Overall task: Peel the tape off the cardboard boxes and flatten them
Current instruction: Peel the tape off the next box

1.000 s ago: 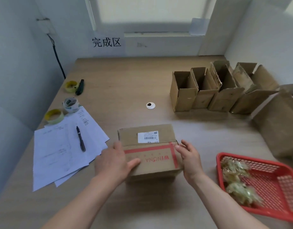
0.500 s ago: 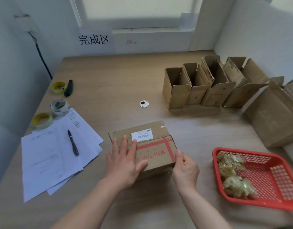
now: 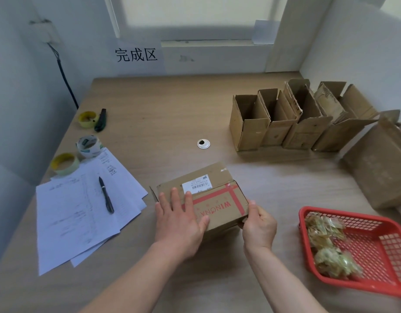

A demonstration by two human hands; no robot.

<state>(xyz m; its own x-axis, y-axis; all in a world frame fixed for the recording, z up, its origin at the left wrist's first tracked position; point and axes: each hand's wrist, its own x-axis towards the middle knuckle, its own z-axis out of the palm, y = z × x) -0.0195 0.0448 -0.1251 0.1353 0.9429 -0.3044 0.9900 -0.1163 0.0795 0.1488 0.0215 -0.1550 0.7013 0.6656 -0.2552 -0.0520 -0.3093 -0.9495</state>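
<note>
Cardboard box [image 3: 214, 199] with red tape [image 3: 219, 196] and white label [image 3: 196, 184] sits on wooden worktop [image 3: 161, 114], near front edge, between both hands. Left hand [image 3: 179, 219] flat on box top, fingers [image 3: 175, 196] straight and spread. Right hand [image 3: 258, 225] grips box's near right corner, fingers curled round edge. Row of opened boxes [image 3: 285, 123] stands far right. Red basket [image 3: 362, 245] with crumpled tape wads [image 3: 326, 242] at right. Papers [image 3: 82, 213] with pen [image 3: 106, 195] at left, tape rolls [image 3: 88, 144] beyond.
</note>
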